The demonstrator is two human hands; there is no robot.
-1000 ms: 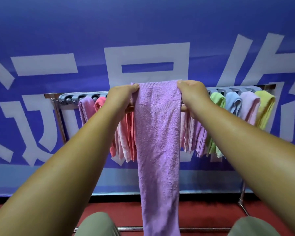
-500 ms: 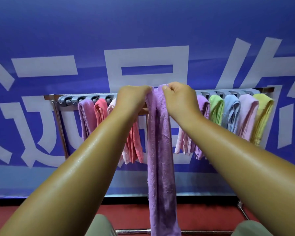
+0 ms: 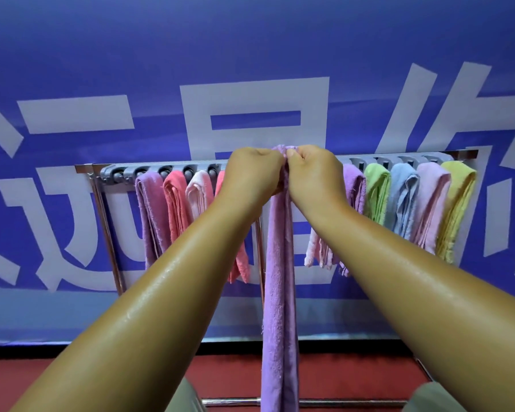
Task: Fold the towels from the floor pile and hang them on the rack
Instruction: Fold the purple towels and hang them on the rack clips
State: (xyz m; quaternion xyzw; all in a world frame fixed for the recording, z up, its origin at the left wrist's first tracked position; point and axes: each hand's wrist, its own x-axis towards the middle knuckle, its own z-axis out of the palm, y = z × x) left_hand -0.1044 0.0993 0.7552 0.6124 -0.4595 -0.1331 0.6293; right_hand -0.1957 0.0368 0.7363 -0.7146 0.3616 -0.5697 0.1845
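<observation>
The rack (image 3: 173,167) stands against a blue banner (image 3: 250,49) with large white characters, its grey top bar running level across the view and its metal legs dropping to a red floor (image 3: 238,379). Along the bar, toward the rack's one end from the middle, hang a purple towel (image 3: 150,215), a coral towel (image 3: 176,206), a pale pink towel (image 3: 199,191) and another coral one (image 3: 240,263) partly hidden by the forearm; a few bare pegs show beyond them at that end. Toward the other end hang a purple towel (image 3: 356,188), a green towel (image 3: 376,191), a blue towel (image 3: 403,200), a pink towel (image 3: 430,203) and a yellow towel (image 3: 455,209), packed close up to the rack's end post. The only free stretch of bar is the narrow gap at the middle, where the hands are. There the lilac towel (image 3: 280,278) hangs as a long narrow strip, folded lengthwise with its two long edges nearly meeting, reaching down past the rack's lower rail (image 3: 232,401). Its top is bunched at the bar. The left hand (image 3: 254,172) and the right hand (image 3: 314,172) are both closed into fists on that bunched top, knuckles almost touching, thumbs pinching the cloth between them.
</observation>
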